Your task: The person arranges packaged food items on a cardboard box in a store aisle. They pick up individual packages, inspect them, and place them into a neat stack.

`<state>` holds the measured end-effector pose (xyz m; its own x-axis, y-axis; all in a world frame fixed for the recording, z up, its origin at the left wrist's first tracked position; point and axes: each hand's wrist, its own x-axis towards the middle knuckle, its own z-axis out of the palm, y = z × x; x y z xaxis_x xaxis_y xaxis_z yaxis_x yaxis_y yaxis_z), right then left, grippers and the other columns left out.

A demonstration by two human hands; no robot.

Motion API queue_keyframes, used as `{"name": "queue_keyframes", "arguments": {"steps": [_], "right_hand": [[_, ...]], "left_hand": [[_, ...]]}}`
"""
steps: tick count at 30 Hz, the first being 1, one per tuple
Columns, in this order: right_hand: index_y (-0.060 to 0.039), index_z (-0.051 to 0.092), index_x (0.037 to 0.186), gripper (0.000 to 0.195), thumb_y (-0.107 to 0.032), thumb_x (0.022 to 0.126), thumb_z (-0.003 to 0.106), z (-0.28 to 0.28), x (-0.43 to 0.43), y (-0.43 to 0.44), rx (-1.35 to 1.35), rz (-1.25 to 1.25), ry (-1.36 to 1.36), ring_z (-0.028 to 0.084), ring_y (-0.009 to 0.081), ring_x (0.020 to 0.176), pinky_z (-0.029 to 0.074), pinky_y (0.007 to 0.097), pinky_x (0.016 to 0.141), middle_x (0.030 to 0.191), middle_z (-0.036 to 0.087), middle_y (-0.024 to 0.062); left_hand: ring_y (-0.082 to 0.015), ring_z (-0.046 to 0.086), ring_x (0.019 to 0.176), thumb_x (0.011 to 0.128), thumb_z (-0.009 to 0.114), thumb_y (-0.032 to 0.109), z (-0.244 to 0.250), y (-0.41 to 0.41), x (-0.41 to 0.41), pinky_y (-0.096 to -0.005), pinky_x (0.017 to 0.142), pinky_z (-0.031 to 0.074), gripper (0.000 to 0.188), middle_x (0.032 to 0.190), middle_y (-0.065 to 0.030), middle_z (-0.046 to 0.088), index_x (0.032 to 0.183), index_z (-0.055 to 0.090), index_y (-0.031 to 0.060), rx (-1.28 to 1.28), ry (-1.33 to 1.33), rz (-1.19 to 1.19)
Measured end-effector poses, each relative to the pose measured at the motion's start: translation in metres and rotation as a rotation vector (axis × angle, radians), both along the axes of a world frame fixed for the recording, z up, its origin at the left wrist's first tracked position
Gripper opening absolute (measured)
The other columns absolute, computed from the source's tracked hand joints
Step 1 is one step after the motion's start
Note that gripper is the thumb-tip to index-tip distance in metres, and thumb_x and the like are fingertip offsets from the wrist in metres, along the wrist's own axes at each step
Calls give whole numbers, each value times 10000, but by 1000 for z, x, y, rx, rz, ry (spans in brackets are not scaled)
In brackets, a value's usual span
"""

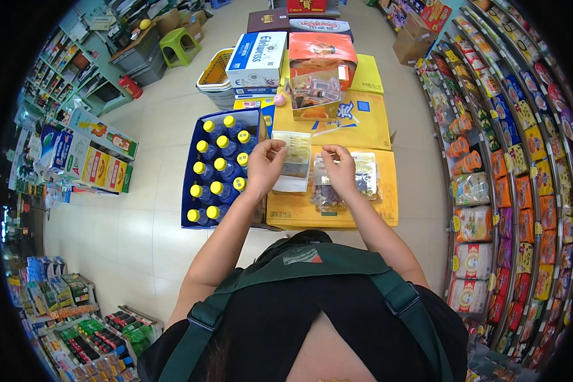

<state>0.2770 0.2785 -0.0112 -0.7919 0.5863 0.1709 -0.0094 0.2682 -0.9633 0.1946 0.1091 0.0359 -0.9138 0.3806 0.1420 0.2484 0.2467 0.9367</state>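
Note:
Over the left edge of a white card or sheet with yellowish strips (296,148), my left hand (266,164) has its fingers bent. Whether it grips that edge is unclear. My right hand (340,171) is above clear packs of dark food (368,179), its thumb and fingertips close together. Anything small between those fingertips cannot be made out. Both the sheet and the packs lie on a yellow cardboard carton (296,212). Left of my left hand stands a blue open carton (187,184) of yellow-capped bottles (226,167).
Beyond the hands, an open box of wrapped snacks (317,93) and a pink round object (279,100) rest on cartons. A white-and-blue beer carton (258,57) stands behind, beside shopping baskets (215,86). Stocked shelves (501,191) line the right; a green stool (179,45) is back left.

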Motion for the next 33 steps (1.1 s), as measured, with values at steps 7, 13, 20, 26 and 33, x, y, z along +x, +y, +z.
{"name": "queue_keyframes", "arguments": {"steps": [7, 13, 20, 26, 33], "right_hand": [[-3, 608, 980, 179, -116, 841, 602, -20, 30, 32, -238, -135, -73, 568, 111, 761, 451, 238, 688, 891, 601, 59], [-10, 604, 986, 180, -123, 846, 596, -18, 55, 40, -489, -158, -149, 498, 61, 678, 409, 204, 614, 802, 590, 13], [-49, 582, 1005, 188, -176, 866, 576, -20, 69, 37, -733, -174, -220, 496, 79, 703, 416, 219, 567, 879, 545, -2], [-83, 579, 1005, 202, -221, 857, 590, -28, 70, 32, -819, -133, -229, 500, 93, 775, 455, 271, 646, 893, 530, -9], [-80, 551, 1043, 195, -185, 878, 560, -25, 67, 33, -852, -116, -265, 495, 126, 875, 477, 320, 718, 954, 518, 18]], "left_hand": [[-65, 543, 778, 873, 588, 112, -7, 38, 52, -203, 679, 445, 243, 867, -27, 613, 1078, 566, -17, 164, -513, -408], [-130, 564, 894, 867, 604, 138, -61, 60, 70, -236, 743, 459, 515, 1013, -121, 591, 1295, 372, -30, -112, -463, -451], [-171, 556, 921, 835, 631, 135, -56, 69, 72, -266, 783, 454, 641, 1111, -167, 528, 1331, 268, -47, -114, -746, -323], [-167, 543, 934, 828, 617, 97, -80, 73, 69, -265, 772, 446, 597, 1082, -152, 551, 1309, 295, -48, -73, -731, -248], [-146, 558, 805, 825, 595, 60, -66, 82, 72, -243, 647, 450, 585, 986, -104, 580, 1310, 282, -37, 71, -760, -78]]}}
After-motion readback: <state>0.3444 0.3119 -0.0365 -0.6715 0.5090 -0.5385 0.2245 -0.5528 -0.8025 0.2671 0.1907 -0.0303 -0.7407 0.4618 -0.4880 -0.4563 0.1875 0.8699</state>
